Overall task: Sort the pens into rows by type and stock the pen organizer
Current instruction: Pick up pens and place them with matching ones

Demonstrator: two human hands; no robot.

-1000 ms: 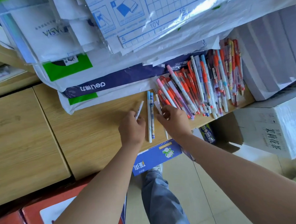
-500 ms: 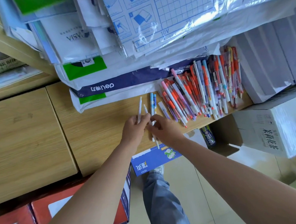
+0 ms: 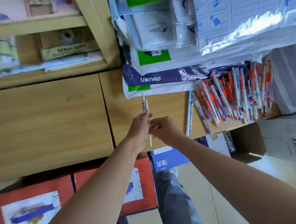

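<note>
With left grip, holds two white pens side by side, fingers curled round them, far ends pointing away over surface; whether touching it or lifted, cannot tell. With right grip, pinches near part of same white pens, fingertips against left grip. Both clamped, then.

Lying to right, apart from both: two blue pens, parallel and touching, near ends at front edge. Just beside those, slanted: purple pen. Farther right, heaped between deli pack and white stack: pile of mostly orange-red and white pens, unsorted, overlapping.

Below front edge: blue box, red boxes, and open carton at right.
</note>
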